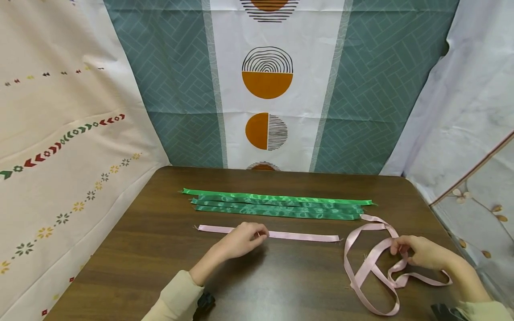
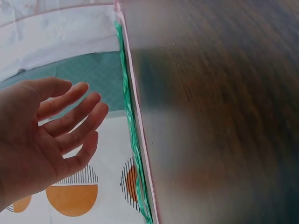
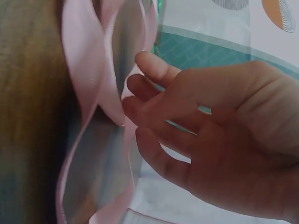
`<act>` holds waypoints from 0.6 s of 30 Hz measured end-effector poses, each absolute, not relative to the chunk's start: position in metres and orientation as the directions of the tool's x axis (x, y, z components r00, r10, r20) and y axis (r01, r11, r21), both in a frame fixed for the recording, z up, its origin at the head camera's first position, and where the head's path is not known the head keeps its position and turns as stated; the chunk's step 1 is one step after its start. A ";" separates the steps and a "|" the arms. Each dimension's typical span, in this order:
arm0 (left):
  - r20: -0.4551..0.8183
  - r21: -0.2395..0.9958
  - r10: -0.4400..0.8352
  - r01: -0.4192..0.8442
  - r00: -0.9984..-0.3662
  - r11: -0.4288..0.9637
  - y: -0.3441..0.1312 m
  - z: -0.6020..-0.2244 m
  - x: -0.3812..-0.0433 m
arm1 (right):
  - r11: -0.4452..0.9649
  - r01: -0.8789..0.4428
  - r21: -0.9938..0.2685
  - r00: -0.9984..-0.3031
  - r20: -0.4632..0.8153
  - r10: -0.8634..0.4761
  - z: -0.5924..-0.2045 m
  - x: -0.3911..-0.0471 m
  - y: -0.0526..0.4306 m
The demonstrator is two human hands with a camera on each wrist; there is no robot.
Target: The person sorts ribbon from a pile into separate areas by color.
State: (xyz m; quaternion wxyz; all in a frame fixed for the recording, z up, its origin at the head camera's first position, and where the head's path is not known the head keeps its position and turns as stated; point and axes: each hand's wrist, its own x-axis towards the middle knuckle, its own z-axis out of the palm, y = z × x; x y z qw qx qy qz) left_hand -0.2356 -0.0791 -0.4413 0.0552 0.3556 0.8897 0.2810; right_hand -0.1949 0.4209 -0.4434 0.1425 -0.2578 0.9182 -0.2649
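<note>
A short pink ribbon strip (image 1: 304, 236) lies straight across the wooden table. My left hand (image 1: 242, 240) hovers over its middle, fingers relaxed and slightly bent, with nothing in them; the left wrist view shows the bare palm (image 2: 35, 135). To the right, a long pink ribbon (image 1: 371, 263) lies in loose, crossing loops. My right hand (image 1: 423, 252) is over the right side of these loops with loosely curled fingers. In the right wrist view its fingertips (image 3: 136, 88) are close beside the ribbon (image 3: 86, 60), thumb and fingers apart; whether they touch it is unclear.
Behind the pink strip, a bright green ribbon (image 1: 277, 197) and several dark green ribbons (image 1: 277, 211) lie side by side. One end of the long pink ribbon reaches their right end. Hanging patterned cloths (image 1: 180, 89) border the table (image 1: 132, 249) at the back and sides.
</note>
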 end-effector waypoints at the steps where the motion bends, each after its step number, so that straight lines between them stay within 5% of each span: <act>1: 0.098 0.541 0.664 0.600 -0.741 0.589 -0.079 -0.441 -0.236 | 0.739 -0.392 -0.548 -0.832 -0.132 -0.538 -0.444 -0.194 0.421; 7: 0.083 0.538 0.680 0.607 -0.729 0.584 -0.072 -0.442 -0.236 | 0.714 -0.442 -0.543 -0.837 -0.036 -0.545 -0.455 -0.190 0.416; 18: 0.050 0.573 0.750 0.634 -0.660 0.520 -0.041 -0.443 -0.232 | 0.663 -0.435 -0.609 -0.810 -0.057 -0.584 -0.435 -0.191 0.406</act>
